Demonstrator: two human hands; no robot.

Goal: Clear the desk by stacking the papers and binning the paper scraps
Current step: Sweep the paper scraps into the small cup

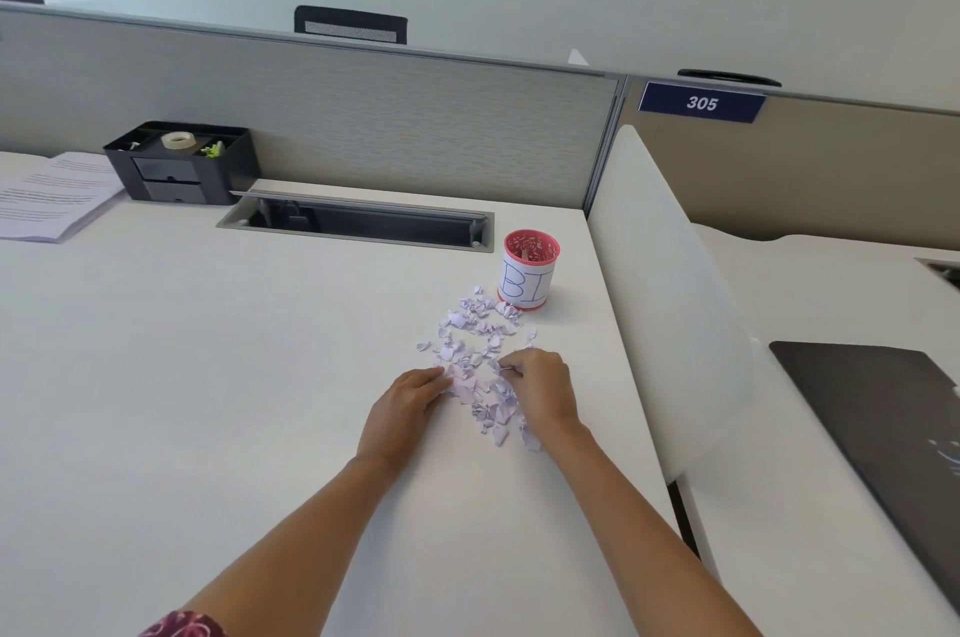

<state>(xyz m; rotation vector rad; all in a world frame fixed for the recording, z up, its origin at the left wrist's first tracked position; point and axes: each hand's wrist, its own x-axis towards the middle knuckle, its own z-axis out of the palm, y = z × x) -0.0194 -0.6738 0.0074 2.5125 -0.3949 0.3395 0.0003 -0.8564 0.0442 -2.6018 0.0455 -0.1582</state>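
The bin (pixel 530 273), a pink cup with a white label lettered in blue, is standing upright on the white desk (pixel 208 376). Just behind it and to its left, a long cable slot (pixel 358 221) is lying open in the desk top. Far to the bin's left a black organiser (pixel 182 163) is sitting against the grey partition (pixel 363 117) and holding a tape roll (pixel 178 139). Farther left still, the papers (pixel 52 200) are lying as a pile of printed sheets. To the bin's right a white divider (pixel 660 273) is rising along the desk edge. Beyond the divider a dark laptop (pixel 872 428) is lying closed. Behind the bin and to its right, a blue sign (pixel 701 103) is showing 305.

Only the scraps (pixel 467 358) are lying between the hands and the bin. They are small, torn, crumpled bits of pale lilac paper. They are spreading in a loose band from the bin's foot toward the person, and the farthest ones are lying just beside its base.

The left hand (pixel 405 402) is resting in front of the bin and to its left. Its fingers are fairly straight, the tips are touching scraps, and it is gripping nothing. The right hand (pixel 543 387) is lying straight in front of the bin, with its fingers curling down and pinching a few scraps.
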